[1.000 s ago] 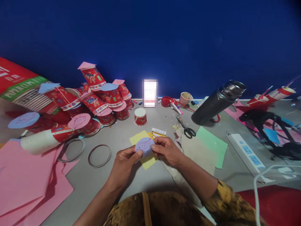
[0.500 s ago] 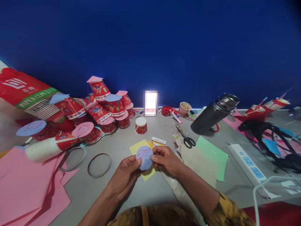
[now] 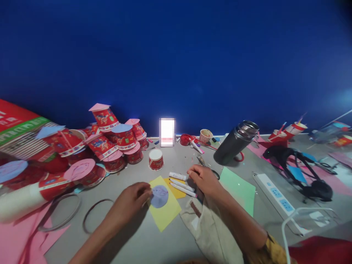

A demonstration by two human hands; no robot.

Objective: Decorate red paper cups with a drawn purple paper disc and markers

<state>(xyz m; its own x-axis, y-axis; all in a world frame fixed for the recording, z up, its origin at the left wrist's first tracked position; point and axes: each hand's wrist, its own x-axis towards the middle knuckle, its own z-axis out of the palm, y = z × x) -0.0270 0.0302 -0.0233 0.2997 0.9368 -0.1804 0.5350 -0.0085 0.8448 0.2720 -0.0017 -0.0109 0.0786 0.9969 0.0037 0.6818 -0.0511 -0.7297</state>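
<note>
My left hand (image 3: 131, 201) pinches the left edge of a lilac paper disc (image 3: 159, 196), which hangs just over a yellow paper sheet (image 3: 165, 212). My right hand (image 3: 202, 179) has left the disc. Its fingers are curled, palm down, over the ends of several white markers (image 3: 181, 185) that lie on the grey table (image 3: 132, 234). I cannot make out whether it grips one. A glue stick (image 3: 177, 176) lies just left of that hand. Black scissors (image 3: 213, 172) are partly hidden behind it.
A heap of red paper cups with paper lids (image 3: 110, 143) fills the back left, one single cup (image 3: 156, 159) in front. Two wire rings (image 3: 93, 216) and pink paper (image 3: 16, 242) lie left. A black flask (image 3: 233, 143), green paper (image 3: 239, 189), a power strip (image 3: 275, 194) and a cloth bag (image 3: 211, 227) are right.
My right hand let go of the lilac disc and moved right to the markers. My left hand lowered the disc toward the yellow sheet. The view tilted upward.
</note>
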